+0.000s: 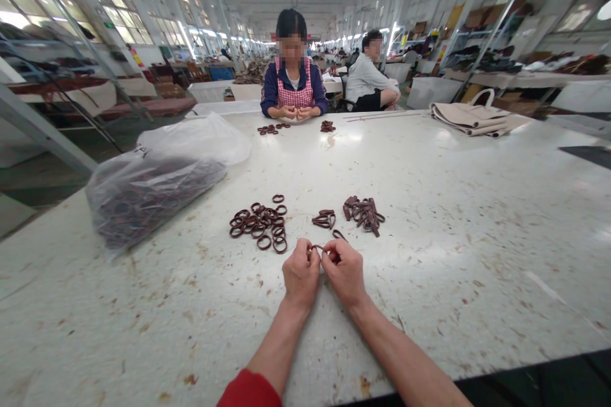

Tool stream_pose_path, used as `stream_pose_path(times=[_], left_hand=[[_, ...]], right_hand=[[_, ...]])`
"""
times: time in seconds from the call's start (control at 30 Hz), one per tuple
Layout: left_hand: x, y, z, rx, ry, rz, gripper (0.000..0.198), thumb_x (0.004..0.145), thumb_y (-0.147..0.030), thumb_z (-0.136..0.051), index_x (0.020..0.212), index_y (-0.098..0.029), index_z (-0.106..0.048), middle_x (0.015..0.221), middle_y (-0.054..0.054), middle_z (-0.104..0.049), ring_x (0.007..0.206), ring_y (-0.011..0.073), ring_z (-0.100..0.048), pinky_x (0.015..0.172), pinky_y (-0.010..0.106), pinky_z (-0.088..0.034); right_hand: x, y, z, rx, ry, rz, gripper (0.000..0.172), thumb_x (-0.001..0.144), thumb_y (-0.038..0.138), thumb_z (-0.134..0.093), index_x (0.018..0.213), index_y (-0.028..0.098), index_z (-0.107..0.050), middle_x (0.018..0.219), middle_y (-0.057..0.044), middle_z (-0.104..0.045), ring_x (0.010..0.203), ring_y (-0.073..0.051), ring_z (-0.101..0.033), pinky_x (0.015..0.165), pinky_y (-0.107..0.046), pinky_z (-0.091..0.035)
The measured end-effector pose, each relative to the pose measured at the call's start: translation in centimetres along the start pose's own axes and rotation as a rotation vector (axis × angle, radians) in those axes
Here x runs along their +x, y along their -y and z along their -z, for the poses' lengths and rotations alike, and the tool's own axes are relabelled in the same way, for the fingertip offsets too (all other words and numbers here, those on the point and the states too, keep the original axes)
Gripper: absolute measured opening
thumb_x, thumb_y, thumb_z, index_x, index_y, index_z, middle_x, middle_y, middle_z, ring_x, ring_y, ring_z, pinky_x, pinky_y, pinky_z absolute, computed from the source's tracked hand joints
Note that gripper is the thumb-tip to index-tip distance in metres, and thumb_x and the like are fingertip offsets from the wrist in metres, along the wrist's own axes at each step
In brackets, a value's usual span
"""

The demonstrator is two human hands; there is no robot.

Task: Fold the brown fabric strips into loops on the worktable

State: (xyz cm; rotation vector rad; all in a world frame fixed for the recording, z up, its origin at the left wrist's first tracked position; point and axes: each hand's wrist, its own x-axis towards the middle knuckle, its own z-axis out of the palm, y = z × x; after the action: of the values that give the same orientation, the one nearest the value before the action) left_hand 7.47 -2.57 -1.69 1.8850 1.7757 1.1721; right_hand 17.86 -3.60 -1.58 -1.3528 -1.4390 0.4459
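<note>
My left hand and my right hand meet over the white table, fingers pinched together on one small dark brown loop held between them. Just beyond lies a spread of several brown loops to the left. A small folded bunch sits in the middle and another pile of brown pieces lies to the right. One loose loop rests near my right fingertips.
A clear plastic bag full of brown loops lies at the left. Across the table a person in a checked apron handles similar loops. Another seated person is behind. Folded beige bags lie far right.
</note>
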Motion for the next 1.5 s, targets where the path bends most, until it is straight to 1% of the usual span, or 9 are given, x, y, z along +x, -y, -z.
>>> stream_pose_path(times=[0.13, 0.3, 0.5, 0.63, 0.73, 0.9, 1.07, 1.27, 1.5], left_hand=[[-0.1, -0.1, -0.2, 0.109, -0.033, -0.04, 0.008, 0.076, -0.017, -0.043, 0.077, -0.02, -0.051, 0.054, -0.004, -0.049, 0.049, 0.0112, -0.047, 0.05, 0.022, -0.03], [-0.3, -0.3, -0.3, 0.022, 0.018, -0.092, 0.008, 0.074, -0.018, -0.046, 0.077, -0.02, -0.053, 0.054, -0.005, -0.05, 0.048, 0.0104, -0.048, 0.05, 0.02, -0.032], [2.2, 2.7, 2.5, -0.074, -0.232, 0.037, 0.02, 0.078, -0.031, -0.049, 0.092, -0.019, -0.057, 0.066, -0.002, -0.054, 0.055, 0.012, -0.05, 0.055, 0.023, -0.039], [3.0, 3.4, 3.5, -0.09, -0.293, 0.029, 0.029, 0.079, -0.029, -0.048, 0.105, -0.018, -0.055, 0.079, 0.001, -0.051, 0.057, 0.0117, -0.048, 0.059, 0.025, -0.042], [2.3, 2.5, 2.9, -0.128, -0.212, -0.055, 0.025, 0.079, -0.024, -0.049, 0.102, -0.018, -0.055, 0.083, 0.002, -0.051, 0.06, 0.0113, -0.048, 0.062, 0.026, -0.043], [0.5, 0.3, 1.1, -0.258, 0.159, -0.221, 0.03, 0.078, -0.012, -0.044, 0.105, -0.019, -0.054, 0.095, 0.005, -0.051, 0.077, 0.0134, -0.052, 0.073, 0.027, -0.044], [0.0, -0.6, 0.9, -0.369, 0.328, -0.242, 0.032, 0.076, -0.011, -0.046, 0.105, -0.019, -0.057, 0.102, 0.008, -0.052, 0.094, 0.0178, -0.05, 0.082, 0.031, -0.042], [0.8, 0.2, 1.6, -0.592, 0.39, 0.057, 0.014, 0.075, -0.025, -0.054, 0.08, -0.015, -0.062, 0.066, 0.001, -0.055, 0.062, 0.0122, -0.051, 0.057, 0.023, -0.041], [0.8, 0.9, 0.5, -0.853, 0.414, 0.41, 0.022, 0.069, -0.034, -0.058, 0.072, -0.012, -0.059, 0.051, -0.003, -0.051, 0.04, 0.0064, -0.041, 0.039, 0.017, -0.029]], right_hand=[[0.1, 0.0, -0.4, -0.101, -0.005, 0.117, 0.01, 0.073, 0.011, -0.045, 0.07, 0.017, -0.052, 0.065, 0.001, -0.049, 0.06, -0.011, -0.045, 0.058, -0.022, -0.035], [1.1, -1.3, 0.2, -0.177, -0.007, 0.081, 0.009, 0.072, 0.013, -0.047, 0.076, 0.018, -0.053, 0.069, 0.001, -0.049, 0.061, -0.012, -0.046, 0.058, -0.023, -0.035], [2.6, -4.1, 3.0, -0.106, -0.047, 0.012, 0.015, 0.08, 0.018, -0.043, 0.081, 0.018, -0.057, 0.076, -0.002, -0.053, 0.069, -0.014, -0.05, 0.065, -0.025, -0.039], [3.1, -5.5, 3.6, -0.265, 0.143, 0.049, 0.024, 0.072, 0.011, -0.048, 0.089, 0.021, -0.061, 0.087, -0.004, -0.054, 0.08, -0.017, -0.051, 0.071, -0.027, -0.039], [3.0, -5.6, 3.1, -0.423, 0.241, 0.084, 0.024, 0.072, 0.01, -0.051, 0.089, 0.022, -0.062, 0.086, -0.004, -0.055, 0.084, -0.018, -0.051, 0.075, -0.028, -0.037], [2.0, -4.8, 2.2, -0.532, 0.239, 0.072, 0.011, 0.074, 0.014, -0.052, 0.081, 0.018, -0.06, 0.077, -0.005, -0.058, 0.076, -0.018, -0.051, 0.07, -0.029, -0.036], [1.2, -3.3, 2.0, -0.016, 0.369, -0.101, 0.016, 0.078, 0.027, -0.049, 0.068, 0.018, -0.056, 0.059, 0.001, -0.052, 0.055, -0.013, -0.045, 0.053, -0.024, -0.033], [1.5, -2.4, 2.4, 0.746, 0.457, -0.523, 0.029, 0.069, 0.042, -0.062, 0.065, 0.015, -0.053, 0.051, 0.004, -0.045, 0.045, -0.008, -0.037, 0.045, -0.02, -0.028], [1.3, -1.7, 2.6, 0.82, 0.59, -0.524, 0.025, 0.063, 0.034, -0.068, 0.077, 0.014, -0.06, 0.063, 0.0, -0.056, 0.05, -0.008, -0.044, 0.05, -0.021, -0.034]])
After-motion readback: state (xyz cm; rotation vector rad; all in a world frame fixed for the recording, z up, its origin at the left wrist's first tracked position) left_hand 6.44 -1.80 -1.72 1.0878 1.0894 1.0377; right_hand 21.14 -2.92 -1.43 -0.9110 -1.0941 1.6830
